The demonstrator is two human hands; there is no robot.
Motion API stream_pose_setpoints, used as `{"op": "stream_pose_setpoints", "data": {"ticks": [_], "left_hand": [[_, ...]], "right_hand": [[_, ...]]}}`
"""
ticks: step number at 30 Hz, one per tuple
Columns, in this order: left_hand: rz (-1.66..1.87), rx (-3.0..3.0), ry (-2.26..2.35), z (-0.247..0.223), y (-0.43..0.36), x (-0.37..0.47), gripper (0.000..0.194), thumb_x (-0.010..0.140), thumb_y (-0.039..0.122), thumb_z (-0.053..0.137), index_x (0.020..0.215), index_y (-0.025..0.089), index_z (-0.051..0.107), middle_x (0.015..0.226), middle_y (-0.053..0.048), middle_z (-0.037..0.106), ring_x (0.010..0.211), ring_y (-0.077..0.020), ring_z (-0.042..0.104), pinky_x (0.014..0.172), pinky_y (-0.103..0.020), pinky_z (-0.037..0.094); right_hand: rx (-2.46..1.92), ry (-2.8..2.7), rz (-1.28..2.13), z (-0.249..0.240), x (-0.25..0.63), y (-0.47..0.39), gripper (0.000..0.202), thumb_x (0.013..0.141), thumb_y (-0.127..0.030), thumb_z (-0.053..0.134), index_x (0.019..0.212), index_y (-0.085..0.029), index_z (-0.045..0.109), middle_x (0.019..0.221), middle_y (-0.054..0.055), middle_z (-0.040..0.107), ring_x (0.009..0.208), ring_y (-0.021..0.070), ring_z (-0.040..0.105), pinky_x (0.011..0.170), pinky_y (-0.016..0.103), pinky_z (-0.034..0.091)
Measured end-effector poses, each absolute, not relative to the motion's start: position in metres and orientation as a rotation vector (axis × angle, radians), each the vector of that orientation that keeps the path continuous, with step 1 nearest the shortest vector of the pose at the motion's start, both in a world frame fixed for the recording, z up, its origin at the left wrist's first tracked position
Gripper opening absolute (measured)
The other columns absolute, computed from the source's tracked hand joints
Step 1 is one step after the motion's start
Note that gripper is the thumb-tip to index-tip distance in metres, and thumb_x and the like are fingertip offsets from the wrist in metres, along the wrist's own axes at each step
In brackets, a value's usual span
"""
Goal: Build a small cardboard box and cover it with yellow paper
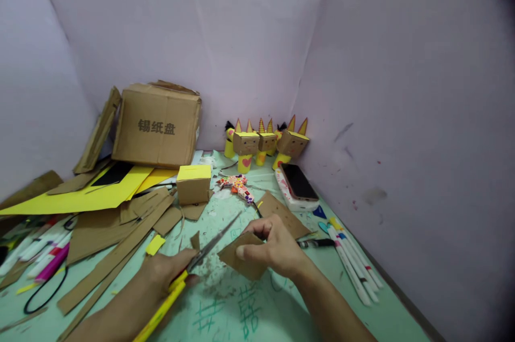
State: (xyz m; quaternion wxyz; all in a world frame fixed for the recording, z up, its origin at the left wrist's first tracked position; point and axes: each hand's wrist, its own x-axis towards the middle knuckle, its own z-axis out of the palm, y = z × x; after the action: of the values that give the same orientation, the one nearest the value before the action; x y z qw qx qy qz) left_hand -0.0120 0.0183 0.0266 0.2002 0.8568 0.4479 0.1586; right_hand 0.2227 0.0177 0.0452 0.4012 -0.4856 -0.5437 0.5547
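My left hand (164, 275) is closed round a pair of yellow-handled scissors (215, 240). Their dark blades point up and away to the right, beside the cardboard. A small cardboard scrap (195, 240) shows just past my left fingertips; whether it touches them I cannot tell. Between the thumb and fingers of my right hand (277, 248) is a small brown cardboard piece (243, 259), tilted above the table. The blades appear apart from this piece. A cardboard box with a yellow top (193, 186) stands beyond my left hand.
Cardboard strips (120, 245), yellow sheets (80, 197) and markers (50, 256) crowd the left. A large carton (159, 126) leans at the back. Behind are a patterned glue gun (237, 185) and horned cardboard figures (246, 145). A phone (298, 181) and white pens (354, 267) lie right.
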Motion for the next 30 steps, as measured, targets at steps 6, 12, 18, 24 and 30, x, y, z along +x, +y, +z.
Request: {"op": "stream_pose_setpoints", "data": {"ticks": [6,12,18,24,30], "left_hand": [[0.993,1.644,1.342,0.024,0.017,0.0,0.029,0.078,0.045,0.055,0.094,0.021,0.05,0.057,0.005,0.056,0.048,-0.0118,0.052,0.048,-0.021,0.043],[1.061,1.408,1.198,0.025,0.006,0.013,0.047,0.067,0.035,0.07,0.103,0.021,0.042,0.073,0.001,0.065,0.058,-0.0141,0.058,0.053,-0.024,0.046],[1.216,1.281,1.044,0.026,-0.008,0.027,0.049,0.066,0.024,0.073,0.102,0.024,0.039,0.077,0.002,0.064,0.066,-0.0148,0.062,0.057,-0.023,0.048],[1.294,1.326,0.992,0.014,-0.012,0.029,0.041,0.074,0.016,0.065,0.104,0.026,0.04,0.079,0.004,0.06,0.062,-0.0099,0.058,0.05,-0.018,0.042],[1.374,1.384,1.006,0.009,-0.014,0.027,0.033,0.078,0.018,0.063,0.103,0.026,0.042,0.076,0.004,0.06,0.062,-0.0096,0.058,0.05,-0.017,0.042]], "right_hand": [[-1.189,-1.216,1.437,0.035,0.215,0.018,0.016,0.054,-0.026,0.071,0.062,-0.012,0.067,0.055,-0.001,0.061,0.047,0.0087,0.05,0.046,0.02,0.038],[-1.201,-1.208,1.39,0.032,0.202,0.012,0.023,0.055,-0.032,0.073,0.061,-0.012,0.064,0.051,-0.002,0.056,0.047,0.009,0.046,0.045,0.02,0.034],[-1.194,-1.281,1.376,0.027,0.195,0.005,0.03,0.057,-0.039,0.072,0.062,-0.01,0.063,0.053,-0.001,0.054,0.049,0.0099,0.045,0.046,0.021,0.034],[-1.156,-1.296,1.409,0.023,0.193,0.004,0.034,0.059,-0.043,0.073,0.064,-0.01,0.064,0.055,0.0,0.056,0.05,0.01,0.046,0.047,0.021,0.034],[-1.126,-1.289,1.428,0.019,0.191,0.003,0.035,0.06,-0.044,0.075,0.064,-0.011,0.064,0.053,0.0,0.056,0.049,0.009,0.045,0.047,0.02,0.034]]}}
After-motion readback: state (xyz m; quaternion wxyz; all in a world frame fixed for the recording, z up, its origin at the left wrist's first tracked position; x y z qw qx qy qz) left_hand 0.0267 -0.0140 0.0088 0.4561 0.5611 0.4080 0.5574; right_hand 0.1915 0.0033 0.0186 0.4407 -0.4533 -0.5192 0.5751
